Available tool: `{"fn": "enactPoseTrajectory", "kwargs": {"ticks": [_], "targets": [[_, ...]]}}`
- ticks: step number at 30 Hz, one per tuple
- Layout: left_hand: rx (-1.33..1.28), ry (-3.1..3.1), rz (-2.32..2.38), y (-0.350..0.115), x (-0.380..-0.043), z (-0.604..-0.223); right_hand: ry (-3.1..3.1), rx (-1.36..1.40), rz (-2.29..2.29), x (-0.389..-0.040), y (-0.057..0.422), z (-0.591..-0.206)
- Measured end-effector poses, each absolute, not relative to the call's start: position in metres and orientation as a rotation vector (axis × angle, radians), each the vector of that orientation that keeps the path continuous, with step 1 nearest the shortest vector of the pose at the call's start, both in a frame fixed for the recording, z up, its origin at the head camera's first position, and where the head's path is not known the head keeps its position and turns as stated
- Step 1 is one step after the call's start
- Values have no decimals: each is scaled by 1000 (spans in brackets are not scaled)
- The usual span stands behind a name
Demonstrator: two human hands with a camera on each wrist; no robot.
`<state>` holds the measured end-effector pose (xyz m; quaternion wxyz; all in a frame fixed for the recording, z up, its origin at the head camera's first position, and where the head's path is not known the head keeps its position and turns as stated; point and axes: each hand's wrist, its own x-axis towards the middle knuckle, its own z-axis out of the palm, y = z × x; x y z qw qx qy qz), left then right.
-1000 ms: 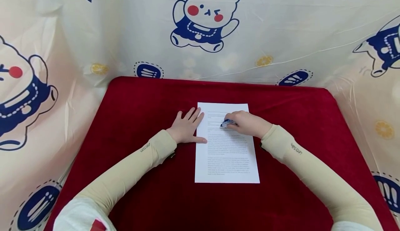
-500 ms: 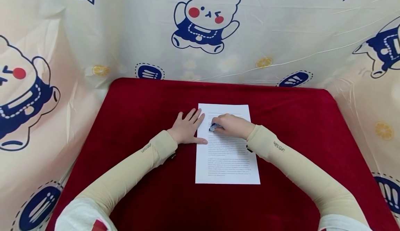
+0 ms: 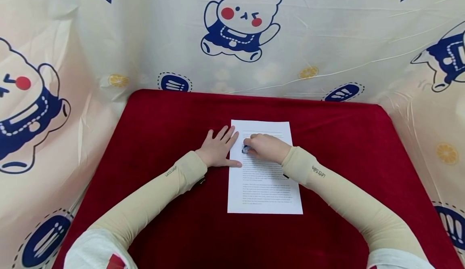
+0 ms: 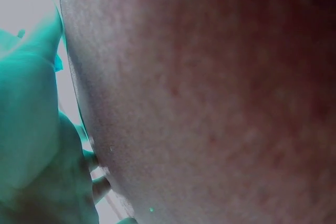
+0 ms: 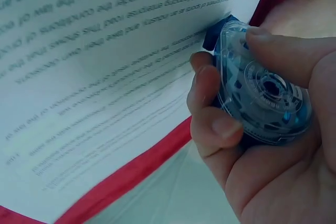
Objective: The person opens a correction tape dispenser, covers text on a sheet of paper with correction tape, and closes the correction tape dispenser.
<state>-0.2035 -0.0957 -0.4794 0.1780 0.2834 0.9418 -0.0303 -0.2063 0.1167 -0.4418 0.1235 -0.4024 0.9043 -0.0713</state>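
Observation:
My right hand (image 3: 269, 147) grips a correction tape (image 5: 268, 90), a clear casing with reels inside and a blue tip. Its tip is down at the printed lines near the left margin of a white printed sheet (image 3: 269, 196). Thumb on one side and curled fingers on the other hold the casing in the right wrist view. My left hand (image 3: 217, 148) lies flat with fingers spread across the sheet's left edge, thumb and fingertips on the paper. In the left wrist view, that hand (image 4: 31, 119) shows only at the left side, beside a large blurred surface.
The sheet lies on a table covered with a dark red cloth (image 3: 174, 228). A pale curtain (image 3: 152, 26) printed with cartoon bears stands behind the table and along both sides.
My right hand has carried the correction tape leftward across the sheet, from the right of the text toward the left margin, slowing lately. The left hand has stayed in place on the paper.

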Motion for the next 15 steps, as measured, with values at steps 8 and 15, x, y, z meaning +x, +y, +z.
{"fn": "enactPoseTrajectory", "kwargs": {"ticks": [8,15], "targets": [[801,2683,-85,-97,-203,-482,2664,-1159,-116,-204,113,-441],[801,2677,-92,-97,-204,-482,2646,-1140,-155,-202,117,-438]]}}
